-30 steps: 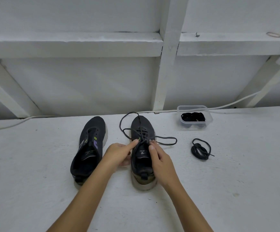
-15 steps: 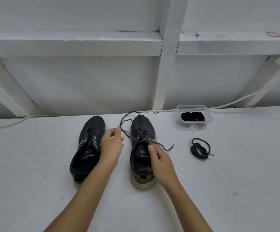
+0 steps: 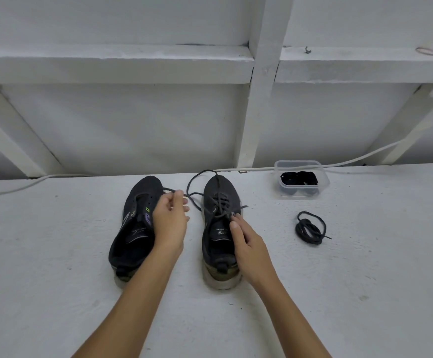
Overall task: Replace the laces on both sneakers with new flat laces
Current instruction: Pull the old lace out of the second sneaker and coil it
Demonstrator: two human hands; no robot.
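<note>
While the lace (image 3: 216,202) hangs half-threaded through the right sneaker (image 3: 219,228), one end loops out past the toe and runs left into the left hand (image 3: 170,223), pinched between thumb and fingertips just above the left sneaker (image 3: 135,228). That left grip is clenched on the lace, wrist bent, forearm crossing the left sneaker's heel. The right hand (image 3: 249,244) lies along the right sneaker's outer side, thumb and forefinger nipping the lace at the top eyelets, so this grip is grasping it too. Both sneakers stand side by side, toes away, on the white tabletop (image 3: 55,293), and the left one has no lace in its eyelets. Off to the right, a coiled black lace (image 3: 309,228) lies alone on the surface, and beyond it a clear tub (image 3: 300,180) holds more dark laces. Behind everything, a white cable (image 3: 29,184) runs along the back edge, and the white wall (image 3: 132,125) carries painted beams, upright and diagonal.
</note>
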